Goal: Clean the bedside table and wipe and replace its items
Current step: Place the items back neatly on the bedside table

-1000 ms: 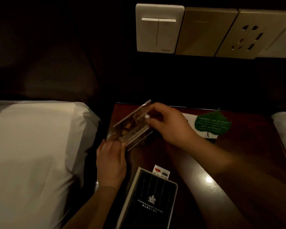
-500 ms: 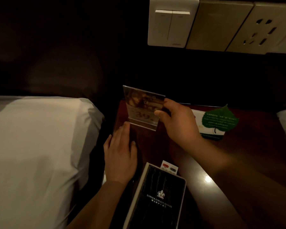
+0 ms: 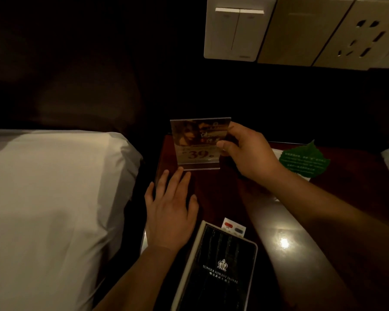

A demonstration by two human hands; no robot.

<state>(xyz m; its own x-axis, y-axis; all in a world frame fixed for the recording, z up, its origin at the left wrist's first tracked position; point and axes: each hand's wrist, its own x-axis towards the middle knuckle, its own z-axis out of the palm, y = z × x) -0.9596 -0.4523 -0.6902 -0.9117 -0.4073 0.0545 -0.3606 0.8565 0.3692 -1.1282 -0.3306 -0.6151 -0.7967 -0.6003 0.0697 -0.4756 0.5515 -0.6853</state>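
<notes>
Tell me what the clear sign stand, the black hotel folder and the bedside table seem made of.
The clear upright sign stand, held by the right hand, looks like glossy acrylic: transparent edges and base. The black rectangular hotel folder looks like textured leather or imitation; I cannot tell which. The red-brown bedside table looks like lacquered wood: its surface shows glare.

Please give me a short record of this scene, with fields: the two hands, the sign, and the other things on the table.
right hand: pinches the right edge of the sign
left hand: flat on the table, fingers straight, just before the sign
sign: upright, at the table's back left
folder: front of table, closed
leaf card: back right
pillow: left of the table
</notes>
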